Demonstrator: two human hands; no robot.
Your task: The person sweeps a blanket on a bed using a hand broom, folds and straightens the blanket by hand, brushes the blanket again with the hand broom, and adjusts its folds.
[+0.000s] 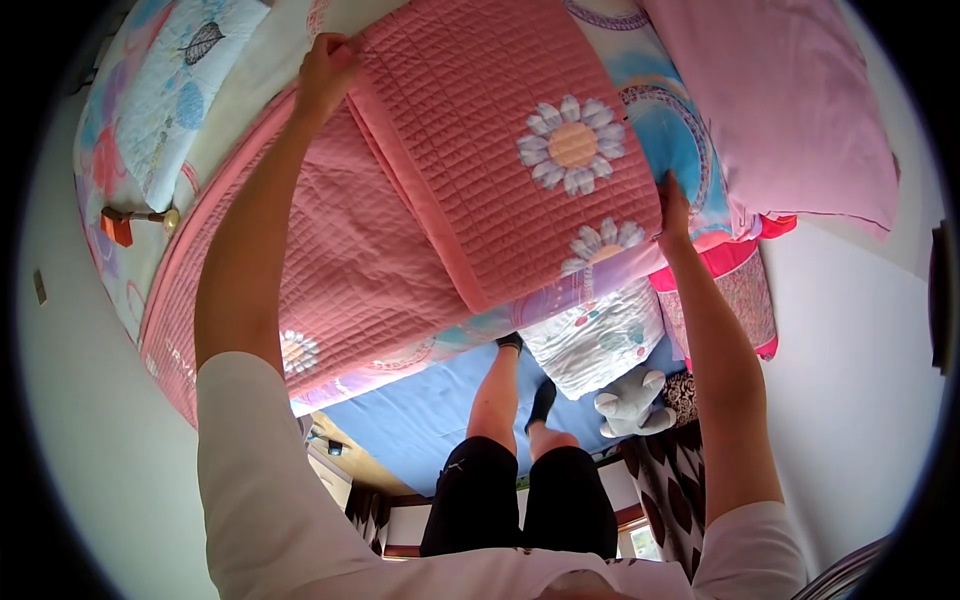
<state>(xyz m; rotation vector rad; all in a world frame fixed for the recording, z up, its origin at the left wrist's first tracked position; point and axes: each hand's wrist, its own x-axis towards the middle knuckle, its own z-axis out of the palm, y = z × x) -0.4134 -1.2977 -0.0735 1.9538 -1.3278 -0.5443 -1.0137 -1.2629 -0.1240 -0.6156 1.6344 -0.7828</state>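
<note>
The pink quilt [410, 190] lies across the bed in front of me, partly doubled: a panel with big white daisies rests over a plainer layer, and its bound edge runs slantwise between my arms. My left hand [328, 75] has its fingers curled closed on the quilt at the far end of that edge; my right hand [675, 210] grasps the quilt's right-hand border, beside the daisies, though the undersides of my fingertips are hidden. I judge the step in hand to be laying the fold over and squaring it, with the lower layer a little wrinkled. The next move, I think, calls for keeping both grips level and drawing the layer taut before letting go. Just beyond my right hand shows the blue patterned sheet [672, 140], then a pink pillow [790, 100]. Off to the left lies a pale blue patterned pillow [190, 90]. Below the near edge, a white printed cushion [600, 340] and a grey plush toy [632, 405] sit on a blue mat [420, 430], near my black-socked feet.
</note>
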